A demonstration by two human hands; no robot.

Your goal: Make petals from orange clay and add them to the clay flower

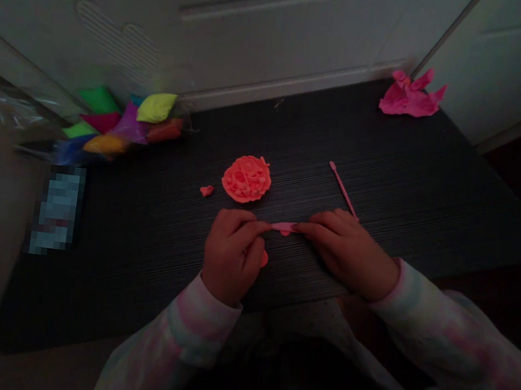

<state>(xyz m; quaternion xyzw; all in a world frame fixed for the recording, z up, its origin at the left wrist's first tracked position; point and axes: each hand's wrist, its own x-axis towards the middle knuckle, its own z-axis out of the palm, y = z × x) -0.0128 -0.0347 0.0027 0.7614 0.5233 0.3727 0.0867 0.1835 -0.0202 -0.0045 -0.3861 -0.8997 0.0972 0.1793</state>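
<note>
My left hand [233, 255] is closed, its index finger and thumb at one end of a flat pink modelling tool [280, 226]. The other end is under the fingertips of my right hand [348, 250], whose fingers are bent together. Beneath the tool, touching it, a small piece of coral clay [285, 233] shows in part. Another coral clay piece [264, 259] peeks out beside my left thumb, mostly hidden by the hand. Just beyond my hands lies a round, layered coral clay flower [246, 179], with a small clay scrap [206, 191] to its left.
A thin pink stick tool [344, 189] lies beyond my right hand on the dark table [145, 282]. Crumpled pink clay [412, 96] sits at the far right corner. Several colourful clay packets [127, 118] fill the far left, near a blurred-out item [58, 211]. A white panel [279, 39] borders the back.
</note>
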